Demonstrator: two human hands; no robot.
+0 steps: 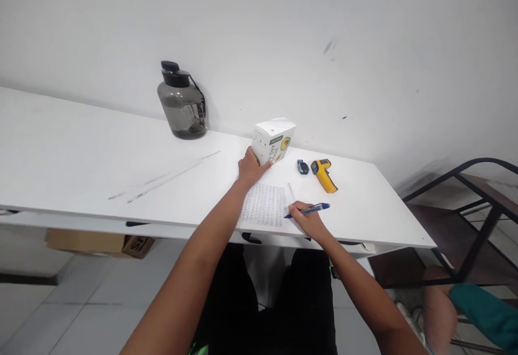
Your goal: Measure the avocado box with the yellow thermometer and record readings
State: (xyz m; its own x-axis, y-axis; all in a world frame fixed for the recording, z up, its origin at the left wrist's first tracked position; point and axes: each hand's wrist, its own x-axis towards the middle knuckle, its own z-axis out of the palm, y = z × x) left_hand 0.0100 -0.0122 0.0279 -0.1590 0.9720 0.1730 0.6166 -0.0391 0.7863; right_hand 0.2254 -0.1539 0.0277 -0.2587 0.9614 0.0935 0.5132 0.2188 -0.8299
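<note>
Where the white table (101, 150) meets the pale, scuffed wall (259, 31), a big grey bottle (182, 108) stands at the back. Dark streaks mark the tabletop, which runs wide between the bottle and the front edge. The right end stops short of a dark rack (493, 223); below are a floor of grey tiles, a cardboard box (87, 240) and another person's leg (440, 306).

The left hand (251, 167) is partly closed around the lower left of a white carton (275, 139) behind the written sheet (263, 204) — whether the carton's base touches the table I cannot tell. The right hand (306, 218), closed on a blue pen (319, 207), has the tip at the sheet's right side, near the front edge. A watch (302, 167) lies just beside a yellow thermometer gun (325, 176).

The carton reads "per" and "Meal" beside avocado pictures; the sheet's rows are too small to read.
</note>
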